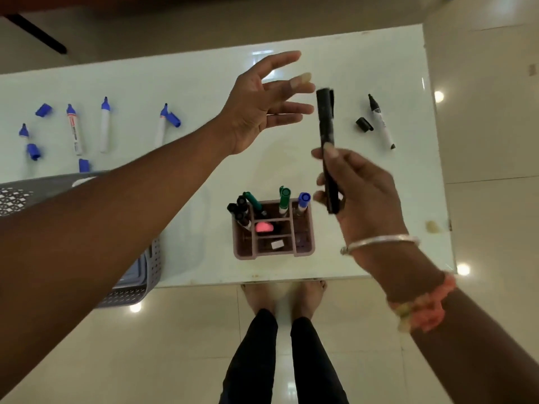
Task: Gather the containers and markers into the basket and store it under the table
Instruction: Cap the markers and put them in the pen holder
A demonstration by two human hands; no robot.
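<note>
Right hand (361, 193) has the black marker (326, 118) clamped low on the barrel between thumb and curled fingers. It's held off the table (379, 53), cap end up, just above and right of the mauve organizer (303, 252). I reckon it's upright so it can drop straight into a slot. The marker is dark all over, scuffed-looking and a bit blurred, and it seems capped. Left hand (256, 109) hovers just beside it with fingers spread apart, holding nothing, probably ready to steady or take it. The organizer's back slots hold black, green and blue markers. The grey basket (151, 263) sits at the near left corner, partly behind my forearm. Far left, blue markers (104, 123) lie uncapped among loose caps (43, 109). Far right, another black pen (380, 121) lies beside its cap (364, 123).
</note>
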